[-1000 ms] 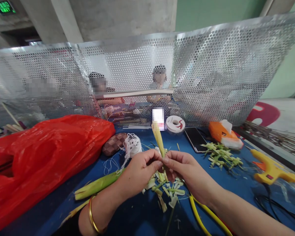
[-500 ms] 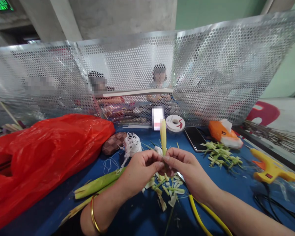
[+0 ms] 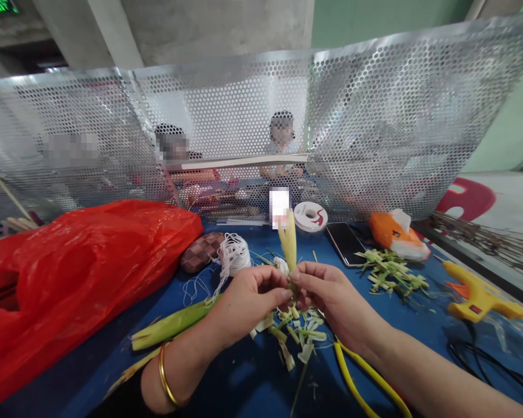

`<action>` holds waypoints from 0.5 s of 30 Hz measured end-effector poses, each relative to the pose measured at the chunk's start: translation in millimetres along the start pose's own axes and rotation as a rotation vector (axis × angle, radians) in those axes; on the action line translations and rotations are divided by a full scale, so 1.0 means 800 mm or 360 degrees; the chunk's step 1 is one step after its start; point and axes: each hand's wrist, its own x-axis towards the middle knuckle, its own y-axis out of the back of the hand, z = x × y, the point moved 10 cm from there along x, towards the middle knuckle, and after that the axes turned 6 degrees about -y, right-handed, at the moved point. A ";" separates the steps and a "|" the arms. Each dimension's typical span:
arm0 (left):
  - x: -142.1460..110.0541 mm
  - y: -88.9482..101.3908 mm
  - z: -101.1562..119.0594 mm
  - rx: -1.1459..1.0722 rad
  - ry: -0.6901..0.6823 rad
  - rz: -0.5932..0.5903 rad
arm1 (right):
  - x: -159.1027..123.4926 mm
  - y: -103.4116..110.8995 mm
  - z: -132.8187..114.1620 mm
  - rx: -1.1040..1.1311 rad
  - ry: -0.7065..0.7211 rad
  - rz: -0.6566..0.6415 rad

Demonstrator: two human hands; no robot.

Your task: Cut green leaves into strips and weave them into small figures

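Between the fingertips of both hands stands a pale yellow-green leaf piece [image 3: 289,244], split into flaps at its top. My left hand [image 3: 257,296] pinches its lower end from the left, while my right hand [image 3: 326,290] pinches it from the right. The fingers hide its base. Below the hands lie cut leaf scraps [image 3: 305,335] on the blue table [image 3: 253,383]. Yellow-handled scissors or pliers [image 3: 347,377] lie partly under my right forearm, their working end mostly covered. Beside my left forearm rests a longer green stalk of rolled leaves [image 3: 174,326].
A red plastic bag [image 3: 113,255] fills the left side. White string [image 3: 234,255], a brown checked pouch [image 3: 203,252], a ribbon spool [image 3: 311,217], a phone [image 3: 346,244], a tissue pack [image 3: 396,235] and a yellow glue gun [image 3: 479,296] lie around. A perforated metal screen [image 3: 239,110] stands behind; people sit beyond.
The leaf piece has turned in my fingers, from leaning left to nearly upright, and its top now shows separate flaps. Both hands keep their pinch in nearly the same place.
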 end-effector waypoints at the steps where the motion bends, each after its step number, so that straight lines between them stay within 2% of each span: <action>1: 0.000 0.000 -0.004 -0.0071 0.0038 0.0013 | -0.001 0.002 -0.006 -0.0064 0.0078 0.0038; 4: -0.003 0.002 -0.014 -0.0215 0.0134 0.0075 | -0.004 0.004 -0.020 -0.0258 0.0234 0.0128; 9: -0.003 0.004 -0.024 -0.0328 0.0209 0.0108 | -0.007 0.003 -0.029 -0.0438 0.0320 0.0164; 15: -0.001 0.001 -0.024 -0.0298 0.0186 0.0143 | -0.007 0.001 -0.028 -0.0467 0.0282 0.0186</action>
